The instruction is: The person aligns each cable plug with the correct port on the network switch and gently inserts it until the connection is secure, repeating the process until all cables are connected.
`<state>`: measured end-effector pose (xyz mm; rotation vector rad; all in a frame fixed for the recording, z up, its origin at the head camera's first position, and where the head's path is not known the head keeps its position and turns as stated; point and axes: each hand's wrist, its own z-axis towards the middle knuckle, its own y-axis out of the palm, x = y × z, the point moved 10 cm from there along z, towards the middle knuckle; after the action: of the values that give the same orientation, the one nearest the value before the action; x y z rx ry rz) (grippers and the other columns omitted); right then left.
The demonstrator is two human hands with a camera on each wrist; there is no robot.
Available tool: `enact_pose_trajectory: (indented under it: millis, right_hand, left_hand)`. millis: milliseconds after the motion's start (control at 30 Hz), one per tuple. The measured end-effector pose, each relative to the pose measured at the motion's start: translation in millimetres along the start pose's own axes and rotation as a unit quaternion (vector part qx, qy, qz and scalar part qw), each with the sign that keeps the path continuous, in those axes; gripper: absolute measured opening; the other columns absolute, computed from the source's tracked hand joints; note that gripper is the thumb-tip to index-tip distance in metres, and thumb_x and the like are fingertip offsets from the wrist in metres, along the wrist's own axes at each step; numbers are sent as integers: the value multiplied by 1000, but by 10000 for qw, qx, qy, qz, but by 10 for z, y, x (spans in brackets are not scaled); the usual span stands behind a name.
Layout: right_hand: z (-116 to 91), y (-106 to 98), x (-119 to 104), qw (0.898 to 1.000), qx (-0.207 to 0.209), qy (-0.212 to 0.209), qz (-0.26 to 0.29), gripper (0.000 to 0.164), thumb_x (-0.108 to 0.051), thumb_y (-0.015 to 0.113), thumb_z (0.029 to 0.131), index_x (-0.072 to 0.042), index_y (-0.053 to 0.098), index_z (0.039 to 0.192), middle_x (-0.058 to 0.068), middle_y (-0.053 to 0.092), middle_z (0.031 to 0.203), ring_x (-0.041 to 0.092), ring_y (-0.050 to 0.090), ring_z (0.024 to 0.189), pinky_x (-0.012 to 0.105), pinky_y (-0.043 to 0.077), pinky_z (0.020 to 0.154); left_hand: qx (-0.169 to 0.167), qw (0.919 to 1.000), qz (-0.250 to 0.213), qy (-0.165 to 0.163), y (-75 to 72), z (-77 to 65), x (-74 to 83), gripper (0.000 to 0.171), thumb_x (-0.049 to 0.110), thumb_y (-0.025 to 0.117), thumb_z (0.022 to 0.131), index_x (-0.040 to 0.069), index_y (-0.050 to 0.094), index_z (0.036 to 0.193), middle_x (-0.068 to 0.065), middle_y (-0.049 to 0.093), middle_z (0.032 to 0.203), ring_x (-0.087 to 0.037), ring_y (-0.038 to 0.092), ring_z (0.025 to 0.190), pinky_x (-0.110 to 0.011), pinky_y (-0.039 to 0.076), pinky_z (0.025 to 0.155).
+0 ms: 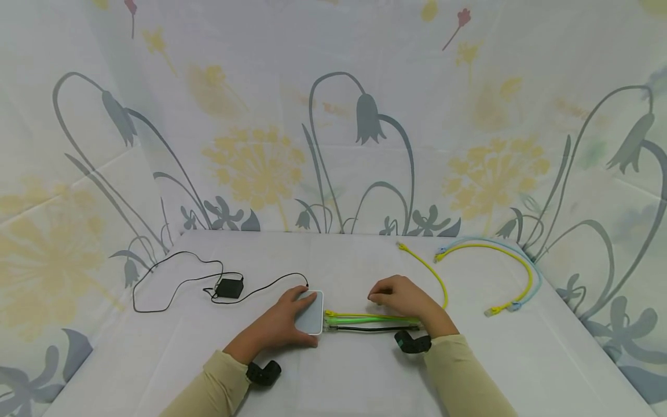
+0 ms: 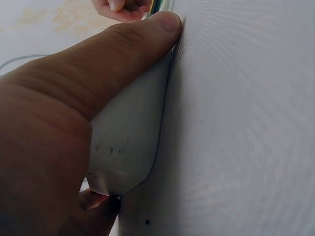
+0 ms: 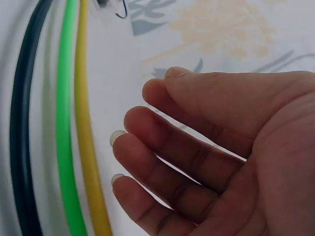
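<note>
My left hand [image 1: 278,321] grips a small white network switch [image 1: 311,318], thumb along its near side and fingers over its far edge. In the left wrist view, the thumb presses along the side of the switch [image 2: 135,123]. A yellow cable [image 1: 370,316], a green cable [image 1: 365,320] and a black cable [image 1: 372,329] run right from its right side, their plugs at that edge. Over the right part of these cables is my right hand [image 1: 403,295], fingers loosely bent and holding nothing. The right wrist view shows the fingers beside the yellow cable [image 3: 88,123].
A black power adapter [image 1: 230,288] lies to the left, its thin black cord [image 1: 174,289] looping over the white table and reaching the switch's far edge. Loose yellow cable [image 1: 521,260] and light blue cable [image 1: 537,275] curve at the right. A patterned cloth [image 1: 333,174] stands behind.
</note>
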<state>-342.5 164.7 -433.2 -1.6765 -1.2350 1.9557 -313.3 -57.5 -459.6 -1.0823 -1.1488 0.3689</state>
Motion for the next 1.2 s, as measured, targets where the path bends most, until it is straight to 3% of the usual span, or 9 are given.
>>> enact_pose_trajectory:
  millis: [933, 1200]
  right_hand:
    - [-247, -463, 423, 9976, 118, 519, 443, 29, -34, 62, 94, -10, 71, 108, 7, 70, 101, 21, 60, 93, 36, 46, 77]
    - [-363, -606, 530, 9971, 164, 501, 545, 33, -32, 60, 96, -5, 69, 112, 11, 69, 108, 24, 62, 97, 44, 49, 85]
  left_hand:
    - [29, 10000, 44, -48, 6, 13, -22, 101, 53, 85, 66, 18, 41, 149, -11, 27, 155, -31, 33, 139, -47, 39, 104]
    - [35, 10000, 38, -39, 4, 9, -14, 101, 53, 85, 66, 18, 40, 149, -10, 27, 155, -30, 34, 138, -47, 40, 104]
